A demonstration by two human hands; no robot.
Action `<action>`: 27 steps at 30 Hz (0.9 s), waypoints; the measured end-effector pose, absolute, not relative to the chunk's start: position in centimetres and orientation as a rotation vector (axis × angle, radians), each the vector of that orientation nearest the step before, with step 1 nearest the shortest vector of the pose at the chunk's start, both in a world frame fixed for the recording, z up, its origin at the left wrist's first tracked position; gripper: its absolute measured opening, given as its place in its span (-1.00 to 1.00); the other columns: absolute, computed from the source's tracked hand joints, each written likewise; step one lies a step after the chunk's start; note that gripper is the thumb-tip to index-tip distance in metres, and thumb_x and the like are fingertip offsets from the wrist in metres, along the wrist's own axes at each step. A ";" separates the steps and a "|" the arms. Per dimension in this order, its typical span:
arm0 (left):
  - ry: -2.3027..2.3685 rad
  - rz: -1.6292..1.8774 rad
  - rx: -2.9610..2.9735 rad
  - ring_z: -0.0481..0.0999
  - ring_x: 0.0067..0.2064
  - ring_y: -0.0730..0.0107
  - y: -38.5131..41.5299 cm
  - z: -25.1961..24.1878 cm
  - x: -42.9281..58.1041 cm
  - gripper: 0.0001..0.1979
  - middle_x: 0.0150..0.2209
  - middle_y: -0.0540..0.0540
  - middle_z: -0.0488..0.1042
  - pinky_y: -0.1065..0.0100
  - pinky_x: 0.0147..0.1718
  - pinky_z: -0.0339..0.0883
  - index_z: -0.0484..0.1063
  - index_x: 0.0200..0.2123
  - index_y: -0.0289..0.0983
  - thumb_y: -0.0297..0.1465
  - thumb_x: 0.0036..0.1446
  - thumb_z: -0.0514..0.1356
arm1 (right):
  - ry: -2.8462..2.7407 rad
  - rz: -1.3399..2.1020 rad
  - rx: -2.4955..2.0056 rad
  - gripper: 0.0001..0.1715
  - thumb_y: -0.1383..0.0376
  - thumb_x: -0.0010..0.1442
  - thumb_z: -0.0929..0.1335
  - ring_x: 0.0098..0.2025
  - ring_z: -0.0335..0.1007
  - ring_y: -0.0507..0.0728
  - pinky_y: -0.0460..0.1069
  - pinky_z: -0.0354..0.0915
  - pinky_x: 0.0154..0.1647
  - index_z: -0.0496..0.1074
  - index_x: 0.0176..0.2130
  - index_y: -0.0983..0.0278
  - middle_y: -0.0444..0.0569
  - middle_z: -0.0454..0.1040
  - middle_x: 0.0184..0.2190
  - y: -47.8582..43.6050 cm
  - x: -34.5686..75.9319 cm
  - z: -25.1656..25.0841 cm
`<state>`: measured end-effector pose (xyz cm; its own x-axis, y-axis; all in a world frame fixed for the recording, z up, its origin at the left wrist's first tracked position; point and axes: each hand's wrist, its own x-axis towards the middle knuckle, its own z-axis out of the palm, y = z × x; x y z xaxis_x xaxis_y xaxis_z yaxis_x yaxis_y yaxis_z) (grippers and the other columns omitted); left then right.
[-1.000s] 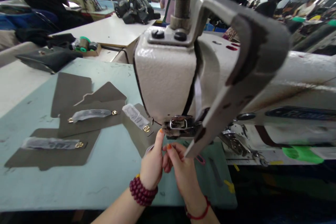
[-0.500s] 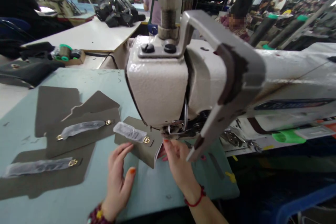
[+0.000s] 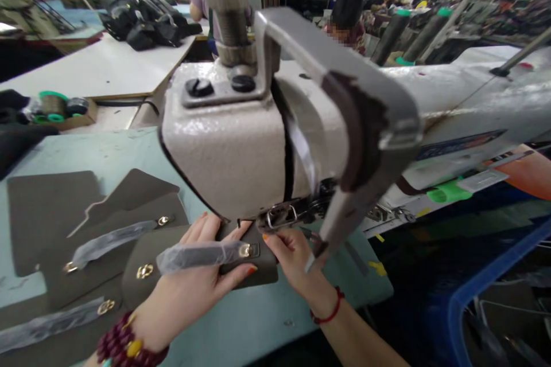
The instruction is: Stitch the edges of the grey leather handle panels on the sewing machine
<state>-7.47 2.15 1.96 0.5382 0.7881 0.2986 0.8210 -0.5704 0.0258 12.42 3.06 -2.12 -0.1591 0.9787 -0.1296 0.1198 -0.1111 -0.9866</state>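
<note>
A grey-brown leather panel (image 3: pixel 267 272) lies beneath the sewing machine head (image 3: pixel 224 149). A plastic-wrapped handle (image 3: pixel 193 258) with gold fittings arches over it. My left hand (image 3: pixel 185 292) reaches under this handle, its fingers stretched flat on the panel and its thumb apart. Some of its fingertips are partly hidden behind the machine head. My right hand (image 3: pixel 297 258) is closed at the panel's right edge, just below the presser foot area, thumb and bent fingers together. The exact grip there is partly hidden.
More leather panels (image 3: pixel 51 212) with wrapped handles lie on the pale blue table (image 3: pixel 258 321) to the left. A metal guard bar (image 3: pixel 357 109) juts out before the machine. A blue bin (image 3: pixel 465 298) stands at lower right. Other people sit or stand behind.
My left hand has slid forward under the wrapped handle and now lies flat on the panel. The panel's left end now shows further left. The view has shifted right.
</note>
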 end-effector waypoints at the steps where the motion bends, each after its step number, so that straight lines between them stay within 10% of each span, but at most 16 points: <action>1: -1.410 -0.413 -2.640 0.30 0.03 -0.17 1.9 2.0 -7.1 -0.46 -0.06 -0.31 0.30 -0.09 -0.06 0.33 0.41 0.11 -0.27 -0.08 0.17 0.15 | -1.357 1.361 -1.311 -0.50 0.17 0.24 0.26 -0.58 -0.10 -0.04 -0.09 -0.14 -0.58 0.04 -0.64 0.25 -0.21 -0.01 -0.66 3.2 12.5 -2.1; 27: -1.664 -0.503 -2.604 0.32 0.08 -0.15 3.1 2.0 -5.4 -0.55 -0.03 -0.23 0.43 -0.09 0.01 0.22 0.44 0.04 -0.15 -0.04 0.20 0.12 | -1.576 1.286 -1.159 -0.61 0.16 0.37 0.23 -0.30 0.49 0.12 -0.06 0.28 -0.26 0.55 -0.32 0.26 -0.03 0.59 -0.37 0.3 15.6 -4.0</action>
